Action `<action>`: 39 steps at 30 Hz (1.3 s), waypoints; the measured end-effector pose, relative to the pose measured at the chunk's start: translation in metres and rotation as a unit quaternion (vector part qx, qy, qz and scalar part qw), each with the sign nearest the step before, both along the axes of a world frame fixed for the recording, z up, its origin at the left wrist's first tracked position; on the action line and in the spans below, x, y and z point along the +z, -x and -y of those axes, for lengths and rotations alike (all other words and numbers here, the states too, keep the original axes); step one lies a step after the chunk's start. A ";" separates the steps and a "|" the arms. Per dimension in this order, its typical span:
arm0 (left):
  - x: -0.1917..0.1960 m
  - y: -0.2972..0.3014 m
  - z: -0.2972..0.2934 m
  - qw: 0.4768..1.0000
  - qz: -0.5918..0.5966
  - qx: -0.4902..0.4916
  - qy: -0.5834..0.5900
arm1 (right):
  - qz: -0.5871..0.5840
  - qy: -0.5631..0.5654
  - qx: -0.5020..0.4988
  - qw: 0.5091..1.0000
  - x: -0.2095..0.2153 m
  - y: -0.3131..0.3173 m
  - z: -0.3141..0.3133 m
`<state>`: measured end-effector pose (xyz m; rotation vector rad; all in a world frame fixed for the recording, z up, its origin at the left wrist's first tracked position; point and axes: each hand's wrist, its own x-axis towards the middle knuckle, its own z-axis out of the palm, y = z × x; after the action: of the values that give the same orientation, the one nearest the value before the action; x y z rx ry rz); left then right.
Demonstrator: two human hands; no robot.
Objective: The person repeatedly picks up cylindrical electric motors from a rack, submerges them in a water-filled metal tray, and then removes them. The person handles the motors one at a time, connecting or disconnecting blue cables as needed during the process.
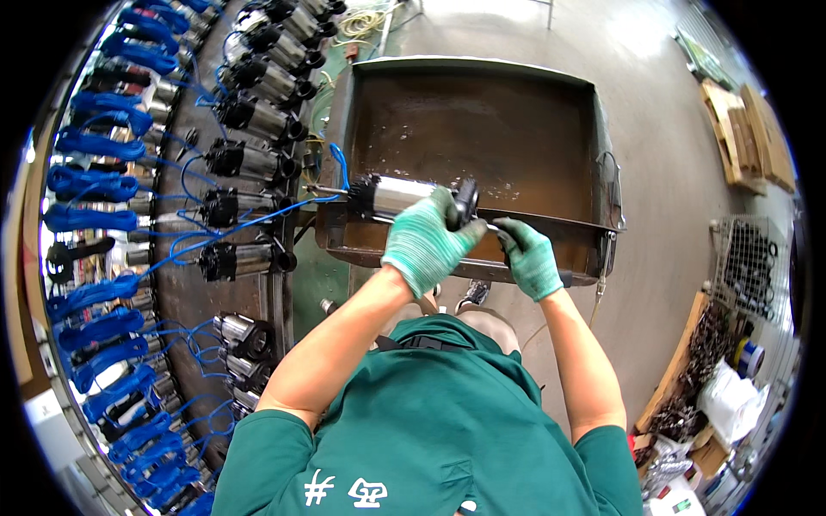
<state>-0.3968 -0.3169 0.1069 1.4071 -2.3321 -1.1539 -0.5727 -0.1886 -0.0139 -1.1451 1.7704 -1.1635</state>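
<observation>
A submersible pump with a bright metal barrel and black ends lies sideways over the near part of a brown water tank. A blue cable runs off its left end. My left hand, in a green glove, grips the pump near its black right end. Just right of it my gloved right hand is closed, fingertips pinched beside that end. A thin shiny piece shows between the two hands; its kind and its far end are hidden by the fingers.
On my left, a long bench carries several similar pumps in a row. Beyond them lie coiled blue cables. A wire basket of dark parts, cardboard and a white bag stand at the right.
</observation>
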 end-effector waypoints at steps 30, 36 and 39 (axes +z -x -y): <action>-0.122 -0.188 0.055 0.961 0.139 0.065 0.231 | -0.166 -0.091 -0.014 0.982 -0.030 -0.008 -0.037; -0.160 -0.252 0.116 0.990 0.100 -0.074 -0.067 | -0.298 -0.138 0.019 0.944 0.043 -0.084 0.021; -0.158 -0.235 0.123 0.988 0.081 -0.103 -0.081 | -0.339 -0.201 -0.008 0.919 0.029 -0.097 0.031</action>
<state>-0.1617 -0.4402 -0.0510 1.3851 -2.5999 -1.3592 -0.4757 -0.2193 0.0152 -1.3636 2.3878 -0.3637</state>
